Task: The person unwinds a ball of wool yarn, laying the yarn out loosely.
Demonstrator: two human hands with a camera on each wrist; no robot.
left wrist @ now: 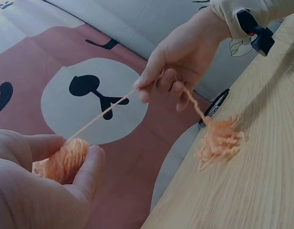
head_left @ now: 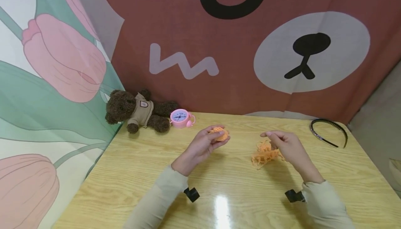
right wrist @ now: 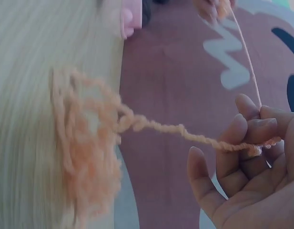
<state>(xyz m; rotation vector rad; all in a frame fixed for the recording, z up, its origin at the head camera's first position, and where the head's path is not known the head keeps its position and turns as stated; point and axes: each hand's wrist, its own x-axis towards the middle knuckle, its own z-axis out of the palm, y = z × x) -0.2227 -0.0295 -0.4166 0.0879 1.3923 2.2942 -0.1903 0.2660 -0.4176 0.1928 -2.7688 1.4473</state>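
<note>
My left hand (head_left: 202, 147) grips a small wound ball of orange yarn (head_left: 221, 135) between thumb and fingers. To its right, my right hand (head_left: 289, 149) pinches the strand, which runs taut between both hands. In the left wrist view the ball (left wrist: 70, 160) shows its wound layers, with thumb and a finger on either side. From the right hand's curled fingers a kinked strand (right wrist: 199, 138) runs to a loose, tangled heap of orange yarn (right wrist: 92, 157). That heap (head_left: 264, 155) lies on the table just below and left of the right hand.
A brown teddy bear (head_left: 144, 112) in a beige top lies at the table's back left, beside a pink alarm clock (head_left: 180, 117). At the back right is a black headband (head_left: 324, 141). A printed cloth (head_left: 232, 93) hangs behind the wooden table (head_left: 125, 187).
</note>
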